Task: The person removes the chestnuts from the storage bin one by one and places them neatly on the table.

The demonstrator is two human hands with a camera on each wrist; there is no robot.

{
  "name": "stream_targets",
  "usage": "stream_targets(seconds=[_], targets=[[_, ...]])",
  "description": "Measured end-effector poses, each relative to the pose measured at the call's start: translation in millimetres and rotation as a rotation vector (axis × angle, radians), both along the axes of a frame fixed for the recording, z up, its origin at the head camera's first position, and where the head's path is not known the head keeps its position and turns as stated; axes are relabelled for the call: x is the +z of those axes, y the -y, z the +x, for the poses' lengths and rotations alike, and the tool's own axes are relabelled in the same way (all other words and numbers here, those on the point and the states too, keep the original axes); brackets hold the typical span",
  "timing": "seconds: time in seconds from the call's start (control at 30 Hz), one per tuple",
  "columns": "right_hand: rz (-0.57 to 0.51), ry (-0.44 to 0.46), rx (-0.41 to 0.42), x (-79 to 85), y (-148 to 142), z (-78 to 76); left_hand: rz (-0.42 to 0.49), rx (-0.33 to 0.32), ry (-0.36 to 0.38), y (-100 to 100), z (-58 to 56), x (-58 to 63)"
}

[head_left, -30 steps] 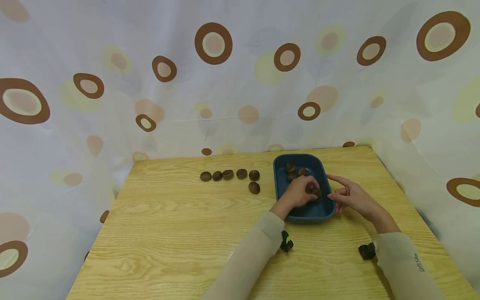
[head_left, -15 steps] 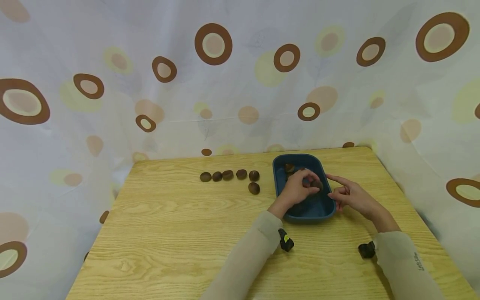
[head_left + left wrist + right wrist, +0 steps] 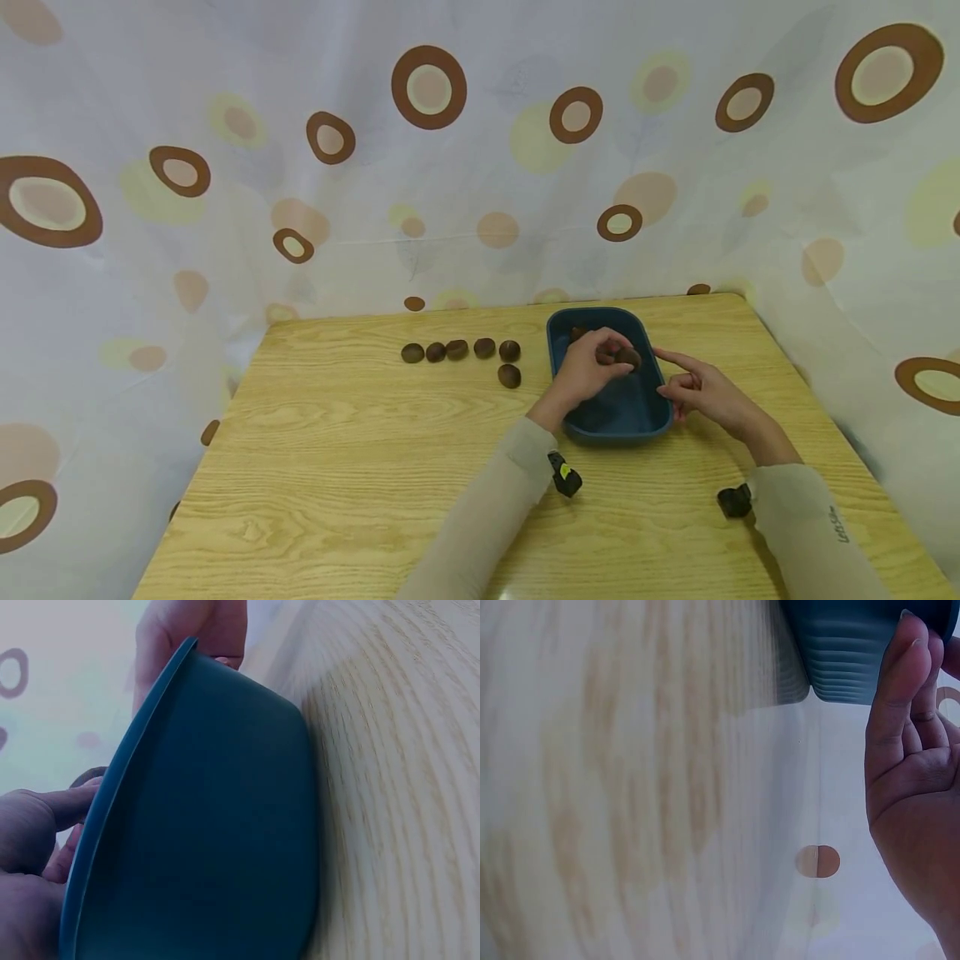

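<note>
In the head view my left hand is over the blue bin, pinching a brown chestnut between thumb and fingers. In the left wrist view the bin's wall hides much of that hand, and only an edge of the chestnut shows above the rim. My right hand is at the bin's right side, index finger extended and thumb tip at the rim. The right wrist view has its fingers against the ribbed outer wall. Another chestnut shows inside, partly behind my left hand.
Left of the bin, several chestnuts lie in a row on the wooden table, with one more chestnut in front of the row's right end. A patterned curtain stands behind the table and along its sides.
My left hand has risen from inside the bin with the chestnut, moving slightly away from me and to the left. My right hand and the chestnuts on the table have stayed in place.
</note>
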State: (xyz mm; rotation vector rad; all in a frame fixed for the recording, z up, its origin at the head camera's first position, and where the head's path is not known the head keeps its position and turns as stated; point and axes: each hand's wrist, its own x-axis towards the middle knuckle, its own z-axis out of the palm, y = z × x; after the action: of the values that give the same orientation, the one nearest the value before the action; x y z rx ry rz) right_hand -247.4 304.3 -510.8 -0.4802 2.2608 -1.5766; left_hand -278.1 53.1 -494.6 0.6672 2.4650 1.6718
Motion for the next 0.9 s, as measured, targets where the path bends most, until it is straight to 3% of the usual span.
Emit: stream_targets(seconds=[0.23, 0.9], targets=[[0.002, 0.020, -0.006, -0.7, 2.9, 2.9, 0.022, 0.026, 0.023, 13.7, 3.7, -1.1], [0.002, -0.009, 0.001, 2.2, 0.9, 2.2, 0.121, 0.080, 0.065, 58.3, 2.9, 15.6]])
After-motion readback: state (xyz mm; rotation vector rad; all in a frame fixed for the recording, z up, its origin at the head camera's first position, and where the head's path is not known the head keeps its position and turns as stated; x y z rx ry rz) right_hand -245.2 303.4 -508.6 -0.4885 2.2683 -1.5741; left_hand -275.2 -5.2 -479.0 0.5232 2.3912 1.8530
